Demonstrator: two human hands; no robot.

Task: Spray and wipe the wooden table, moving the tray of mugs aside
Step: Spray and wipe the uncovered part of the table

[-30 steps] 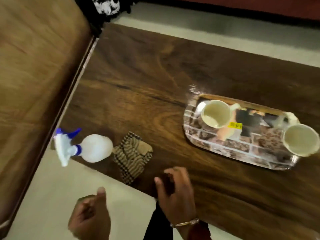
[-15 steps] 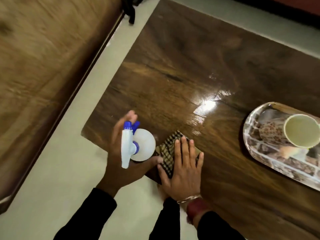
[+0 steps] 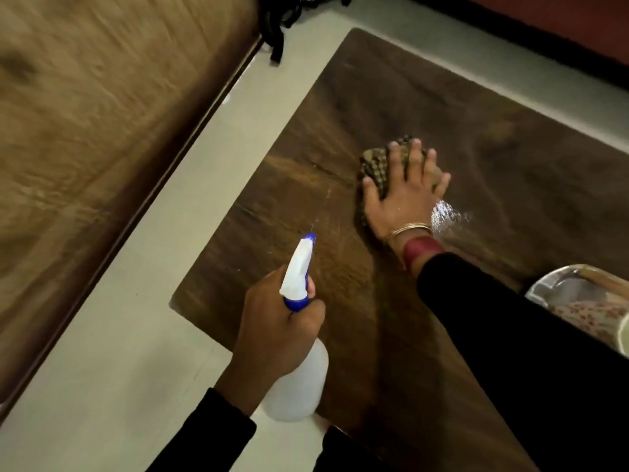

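My left hand point(image 3: 275, 321) grips a white spray bottle point(image 3: 299, 383) with a blue-tipped nozzle, held over the near left corner of the dark wooden table point(image 3: 340, 131) with the nozzle pointing away from me. My right hand point(image 3: 403, 195) lies flat with fingers spread on a checked brown cloth point(image 3: 374, 165), pressing it on the tabletop further out. The patterned tray point(image 3: 551, 287) peeks in at the right edge, partly hidden by my right sleeve. One cream mug rim point(image 3: 624, 338) shows at the frame's edge.
Pale floor point(image 3: 102, 369) runs along the table's left side. A large wooden surface point(image 3: 85, 131) lies beyond it on the left. A dark bag strap point(image 3: 275, 35) lies on the floor at the top. A wet glint point(image 3: 442, 214) shines beside my right wrist.
My left hand has lifted the spray bottle off the table and aimed it forward. My right hand has slid the cloth away from the near edge toward the table's middle.
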